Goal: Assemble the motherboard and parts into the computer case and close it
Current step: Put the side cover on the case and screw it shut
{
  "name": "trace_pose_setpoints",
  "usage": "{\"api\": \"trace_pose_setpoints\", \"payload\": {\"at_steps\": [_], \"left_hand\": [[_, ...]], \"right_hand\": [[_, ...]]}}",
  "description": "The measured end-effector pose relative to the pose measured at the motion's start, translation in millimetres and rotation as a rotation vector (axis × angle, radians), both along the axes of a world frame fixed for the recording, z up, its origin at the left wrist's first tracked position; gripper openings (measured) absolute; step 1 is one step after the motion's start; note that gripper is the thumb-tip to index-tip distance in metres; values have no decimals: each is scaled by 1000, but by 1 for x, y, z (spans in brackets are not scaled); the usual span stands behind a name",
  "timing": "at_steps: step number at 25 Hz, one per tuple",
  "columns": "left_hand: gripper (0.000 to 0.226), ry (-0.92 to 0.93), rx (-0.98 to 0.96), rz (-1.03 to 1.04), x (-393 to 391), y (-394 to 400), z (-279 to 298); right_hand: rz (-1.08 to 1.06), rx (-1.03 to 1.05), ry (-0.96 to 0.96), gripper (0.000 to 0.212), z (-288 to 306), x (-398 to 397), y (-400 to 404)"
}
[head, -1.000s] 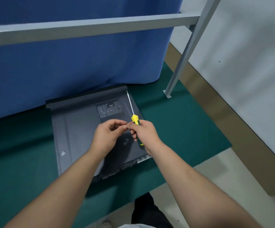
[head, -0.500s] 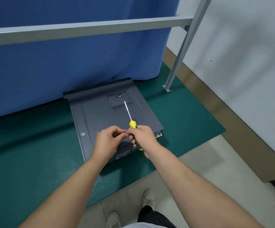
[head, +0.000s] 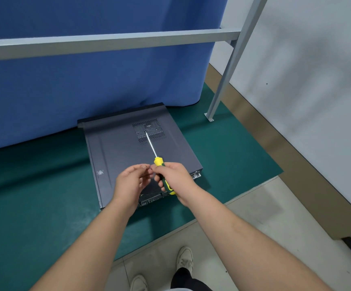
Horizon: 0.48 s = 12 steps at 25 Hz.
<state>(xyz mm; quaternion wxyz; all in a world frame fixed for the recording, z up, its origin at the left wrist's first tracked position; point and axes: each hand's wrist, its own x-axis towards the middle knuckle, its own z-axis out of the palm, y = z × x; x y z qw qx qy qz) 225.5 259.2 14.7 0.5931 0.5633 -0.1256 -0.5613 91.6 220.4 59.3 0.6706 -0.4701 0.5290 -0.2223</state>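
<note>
1. The grey computer case (head: 128,152) lies flat and closed on a green mat (head: 33,196). A blue curtain (head: 86,80) hangs at 12 o'clock behind it, and a grey metal frame (head: 107,42) crosses in front of the curtain.
2. At 2 o'clock from the case the frame's upright post (head: 223,85) is bolted down near the mat's edge, with a pale wall (head: 317,80) beyond it.
3. The right hand (head: 175,178) grips a screwdriver (head: 159,164) by its yellow-and-green handle, with the thin steel shaft pointing toward 12 o'clock over the case's perforated vent (head: 149,131).
4. The left hand (head: 131,183) has its fingers curled, and its fingertips meet those of the right hand. Whether they pinch something small cannot be told.
5. Both hands hide the case's near edge, where only part of the port row shows.
6. At 6 o'clock two light shoes (head: 184,259) stand on a pale floor (head: 254,217).
</note>
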Motion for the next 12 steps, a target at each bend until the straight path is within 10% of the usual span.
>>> {"api": "trace_pose_setpoints", "payload": {"at_steps": [12], "left_hand": [[13,653,-5,337,17,-11,17]], "right_hand": [[196,-213,89,18,-23,-50,21]]}}
